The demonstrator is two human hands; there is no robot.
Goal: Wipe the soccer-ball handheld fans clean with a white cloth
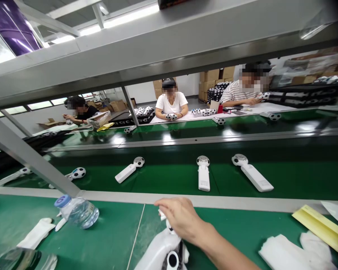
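My right hand (183, 221) reaches in from the lower right, its fingers bent over the top of a glossy white piece with black patches (157, 249) at the bottom edge. The piece has a round black-and-white part like the football-patterned handheld fans on the belt. My fingertips hide their contact with it. My left hand cannot be made out. Beyond my hand, on the green conveyor belt (169, 176), lie white handheld fans with football-patterned heads: one (129, 170) to the left, one (203, 174) ahead and one (253, 174) to the right.
A water bottle (77, 212) lies at the left near white gloves (36, 234). White cloth (284, 253) and a yellow strip (323, 228) are at the right. A slanted metal post (30, 150) and a low overhead beam (169, 48) frame the view. Several co-workers sit across the belt.
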